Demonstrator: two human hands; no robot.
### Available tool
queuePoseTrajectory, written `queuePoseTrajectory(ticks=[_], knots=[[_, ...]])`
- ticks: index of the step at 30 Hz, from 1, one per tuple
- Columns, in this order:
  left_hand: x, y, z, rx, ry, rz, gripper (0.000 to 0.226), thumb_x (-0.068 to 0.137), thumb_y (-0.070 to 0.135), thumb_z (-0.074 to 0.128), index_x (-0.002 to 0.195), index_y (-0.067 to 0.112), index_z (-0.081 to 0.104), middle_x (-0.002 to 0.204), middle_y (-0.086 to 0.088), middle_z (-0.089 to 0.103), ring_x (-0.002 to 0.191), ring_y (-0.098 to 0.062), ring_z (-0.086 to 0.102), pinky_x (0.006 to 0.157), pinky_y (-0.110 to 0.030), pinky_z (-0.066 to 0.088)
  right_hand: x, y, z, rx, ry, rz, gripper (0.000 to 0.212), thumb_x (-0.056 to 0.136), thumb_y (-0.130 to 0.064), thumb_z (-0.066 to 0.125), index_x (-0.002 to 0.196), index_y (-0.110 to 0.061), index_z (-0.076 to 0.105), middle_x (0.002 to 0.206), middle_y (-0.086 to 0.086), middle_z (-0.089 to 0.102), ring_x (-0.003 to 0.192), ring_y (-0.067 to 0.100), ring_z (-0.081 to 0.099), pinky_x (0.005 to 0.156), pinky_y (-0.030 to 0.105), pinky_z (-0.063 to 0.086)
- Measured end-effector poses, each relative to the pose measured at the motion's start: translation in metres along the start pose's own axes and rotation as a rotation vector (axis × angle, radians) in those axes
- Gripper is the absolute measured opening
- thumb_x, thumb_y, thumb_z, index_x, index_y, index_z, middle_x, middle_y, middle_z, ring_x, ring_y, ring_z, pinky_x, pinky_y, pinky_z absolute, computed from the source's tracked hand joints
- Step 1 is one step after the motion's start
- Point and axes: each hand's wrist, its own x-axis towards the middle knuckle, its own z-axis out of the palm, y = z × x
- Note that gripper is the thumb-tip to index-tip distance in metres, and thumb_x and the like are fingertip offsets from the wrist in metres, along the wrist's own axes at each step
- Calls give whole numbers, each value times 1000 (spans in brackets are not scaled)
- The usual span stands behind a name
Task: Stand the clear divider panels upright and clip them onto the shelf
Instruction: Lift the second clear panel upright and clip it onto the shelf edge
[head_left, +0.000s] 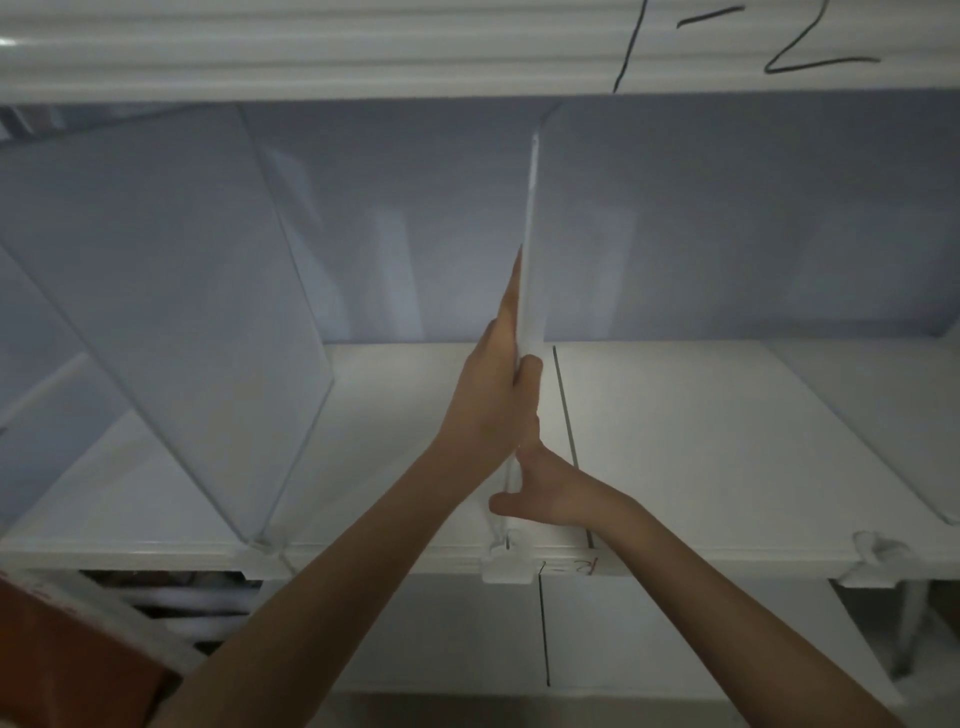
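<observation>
Three clear divider panels (171, 312) (531, 249) (883, 431), two hands (488, 395) (545, 488), one white shelf (701, 441).

Two bare forearms, no sleeves, rings or watch on the hands (498, 395).

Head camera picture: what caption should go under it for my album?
Both hands, left hand above right hand, hold a clear divider panel upright over its white clip on the shelf.

upper shelf edge (727, 47) reads "1-2" in black marker; lower marks unreadable.
</observation>
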Motion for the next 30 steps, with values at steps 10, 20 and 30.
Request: queuePoseTrajectory(ticks=[10, 20, 30], knots=[[8, 9, -6, 14, 2, -6, 62, 95, -1, 36, 147, 20, 11, 104, -8, 51, 61, -14, 50, 64, -33, 56, -4, -15, -4, 11, -31, 7, 111, 88, -23, 62, 142, -15, -35, 159, 5, 8, 123, 23, 49, 88, 23, 43], [10, 10, -8, 9, -14, -56, 62, 95, 0, 37, 147, 21, 8, 105, -11, 51, 62, -13, 51, 69, -38, 57, -3, -12, -7, 1, -31, -9, 112, 87, -24, 62, 141, -21, -37, 154, 6, 22, 106, 22, 59, 85, 25, 50], [5, 16, -6, 19, -7, -15, 66, 96, 0, 38, 147, 24, 5, 107, 0, 46, 79, -42, 60, 73, -45, 58, -3, -8, -1, 20, -33, -42, 109, 89, -23, 59, 141, -17, -36, 155, 9, 22, 72, 5, 52, 54, 5, 39]])
